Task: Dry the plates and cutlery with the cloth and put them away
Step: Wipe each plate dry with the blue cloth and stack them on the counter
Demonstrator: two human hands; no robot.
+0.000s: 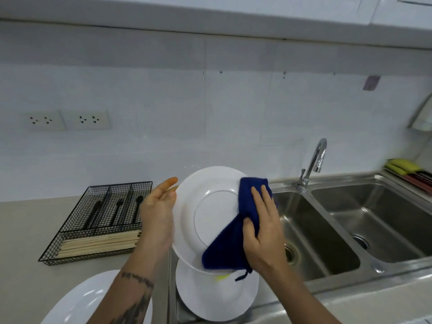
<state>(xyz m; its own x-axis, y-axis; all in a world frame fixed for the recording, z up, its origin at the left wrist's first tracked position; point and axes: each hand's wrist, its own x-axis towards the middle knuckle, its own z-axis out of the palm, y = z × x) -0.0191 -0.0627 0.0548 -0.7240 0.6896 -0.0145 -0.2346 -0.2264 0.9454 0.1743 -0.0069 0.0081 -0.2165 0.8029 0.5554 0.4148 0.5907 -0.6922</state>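
You have a double steel sink [346, 230] on the right and the table [25, 230] running off to the left, with a black wire cutlery tray [77, 251] sitting on it at the far left, dark-handled pieces already in its compartments.

The plate [208, 213] you are drying is held up on edge in the middle, underside toward you, above a second plate [210, 298] lying near you by the sink; a third plate [79, 300] shows at the near left corner. Treat the raised plate as stiff, glazed, fairly heavy and breakable, and probably slick if any water is left on it. The rim is the place to take it, not the smooth well.

The blue cloth [231, 249] is soft and limp, and drapes over the plate's right edge.

Your left hand [159, 213] braces the plate's left rim, fingers [170, 182] extended rather than curled. Your right hand [261, 230] presses the cloth flat against the plate, fingers straight, thumb tucked into a fold.
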